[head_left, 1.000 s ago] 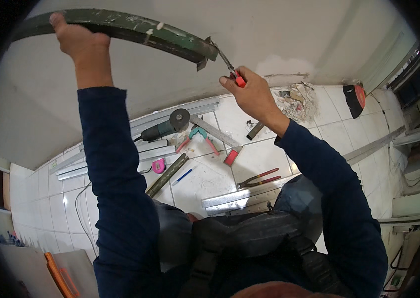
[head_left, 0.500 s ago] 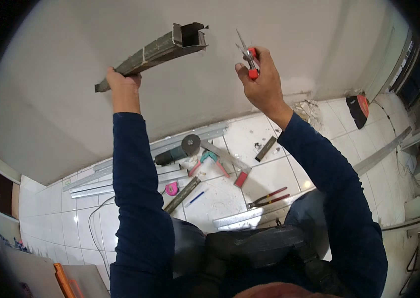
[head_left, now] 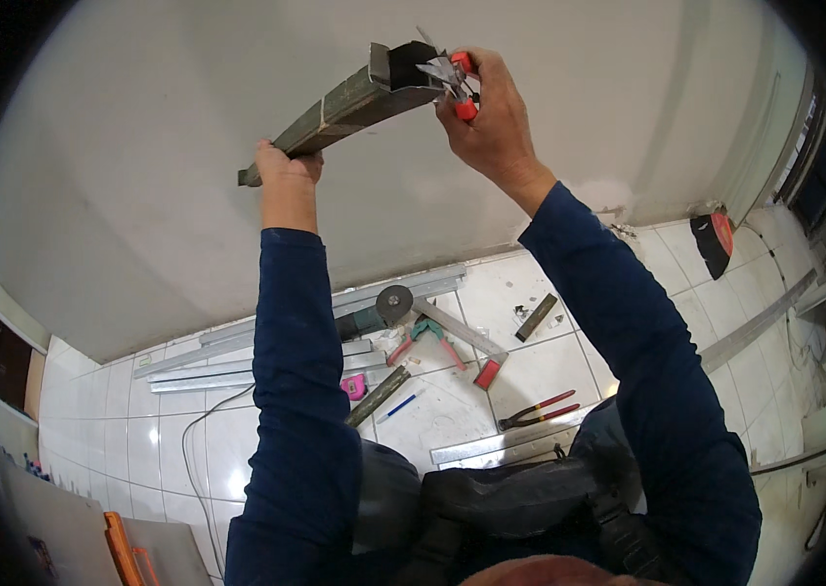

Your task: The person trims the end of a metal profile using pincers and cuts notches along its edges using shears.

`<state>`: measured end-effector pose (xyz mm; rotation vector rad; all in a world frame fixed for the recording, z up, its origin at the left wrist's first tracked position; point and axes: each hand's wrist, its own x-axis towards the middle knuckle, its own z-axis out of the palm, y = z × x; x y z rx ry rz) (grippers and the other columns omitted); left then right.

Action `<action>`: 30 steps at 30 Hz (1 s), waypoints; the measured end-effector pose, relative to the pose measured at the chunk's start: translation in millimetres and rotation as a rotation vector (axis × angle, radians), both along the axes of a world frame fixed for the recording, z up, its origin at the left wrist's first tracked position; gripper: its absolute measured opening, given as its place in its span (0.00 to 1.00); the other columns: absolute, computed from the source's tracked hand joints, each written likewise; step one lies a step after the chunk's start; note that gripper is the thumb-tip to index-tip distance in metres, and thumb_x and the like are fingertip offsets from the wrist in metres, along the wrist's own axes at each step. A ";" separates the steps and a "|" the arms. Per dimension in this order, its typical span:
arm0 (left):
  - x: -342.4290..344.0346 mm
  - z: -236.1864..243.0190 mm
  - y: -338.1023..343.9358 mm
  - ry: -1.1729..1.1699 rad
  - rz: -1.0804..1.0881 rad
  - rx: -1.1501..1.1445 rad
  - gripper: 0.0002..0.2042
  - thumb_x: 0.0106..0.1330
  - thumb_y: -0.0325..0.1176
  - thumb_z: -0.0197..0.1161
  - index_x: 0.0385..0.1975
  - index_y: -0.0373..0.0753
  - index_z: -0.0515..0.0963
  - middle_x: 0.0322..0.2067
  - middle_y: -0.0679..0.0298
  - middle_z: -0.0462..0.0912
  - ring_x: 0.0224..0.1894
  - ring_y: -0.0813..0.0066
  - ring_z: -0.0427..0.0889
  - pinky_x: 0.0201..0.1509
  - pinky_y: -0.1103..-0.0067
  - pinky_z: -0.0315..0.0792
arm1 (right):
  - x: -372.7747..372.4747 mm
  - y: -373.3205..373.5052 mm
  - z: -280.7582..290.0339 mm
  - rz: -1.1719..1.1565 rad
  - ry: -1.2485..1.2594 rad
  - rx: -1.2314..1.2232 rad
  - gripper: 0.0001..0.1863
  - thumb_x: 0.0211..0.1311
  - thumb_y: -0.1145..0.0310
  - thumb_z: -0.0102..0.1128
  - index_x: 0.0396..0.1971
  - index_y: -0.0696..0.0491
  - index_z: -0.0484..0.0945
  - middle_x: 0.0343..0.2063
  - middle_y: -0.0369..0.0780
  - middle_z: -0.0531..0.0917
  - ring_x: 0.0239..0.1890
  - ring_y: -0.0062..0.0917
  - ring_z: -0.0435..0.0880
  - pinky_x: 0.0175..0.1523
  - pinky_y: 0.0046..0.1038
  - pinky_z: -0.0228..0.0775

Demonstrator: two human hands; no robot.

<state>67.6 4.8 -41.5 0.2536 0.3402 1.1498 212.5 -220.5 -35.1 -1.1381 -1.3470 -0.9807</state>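
Note:
My left hand (head_left: 290, 166) is wrapped around the lower part of a long greenish-grey metal channel (head_left: 346, 109), raised in front of the wall and tilted up to the right. Its near end is open and box-like, with bent-out flaps. At that end, my right hand (head_left: 493, 122) is closed on a small red-handled tool with pointed metal blades (head_left: 442, 71). The blades overlap the channel's right edge; whether they grip the metal I cannot tell. My fingers partly hide the tool's handles.
On the white tiled floor lie an angle grinder (head_left: 379, 313), silver metal profiles (head_left: 237, 371), teal-and-red pliers (head_left: 427, 337), a pink tape measure (head_left: 353, 387), a blue pen (head_left: 401, 404), red-handled pincers (head_left: 538, 411) and short channel offcuts (head_left: 536, 317). A pale wall (head_left: 188, 195) stands ahead.
My left hand has shifted right with the channel. My right hand has moved left and slightly up, bringing the tool's blades from apart to the channel's open end.

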 end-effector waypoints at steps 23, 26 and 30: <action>31.6 -23.2 -0.4 -0.140 -0.277 -0.109 0.22 0.76 0.41 0.44 0.62 0.31 0.63 0.59 0.50 0.74 0.57 0.54 0.79 0.56 0.60 0.80 | -16.0 -7.3 27.7 -0.118 0.054 0.167 0.17 0.55 0.67 0.71 0.41 0.51 0.73 0.24 0.42 0.81 0.27 0.37 0.83 0.35 0.34 0.76; 41.5 -16.2 -15.5 -0.029 -0.157 -0.030 0.20 0.74 0.34 0.40 0.57 0.25 0.67 0.52 0.43 0.78 0.51 0.48 0.82 0.54 0.58 0.82 | -3.9 -15.2 21.8 -0.049 0.114 0.090 0.13 0.59 0.66 0.68 0.39 0.53 0.74 0.22 0.43 0.81 0.24 0.38 0.82 0.34 0.33 0.75; 15.3 -10.0 -11.7 -0.026 -0.045 -0.002 0.25 0.75 0.42 0.44 0.65 0.33 0.61 0.62 0.50 0.70 0.61 0.52 0.76 0.61 0.57 0.76 | -9.7 -33.2 7.9 0.091 0.278 -0.264 0.10 0.64 0.65 0.64 0.37 0.55 0.75 0.22 0.44 0.81 0.25 0.38 0.82 0.36 0.32 0.75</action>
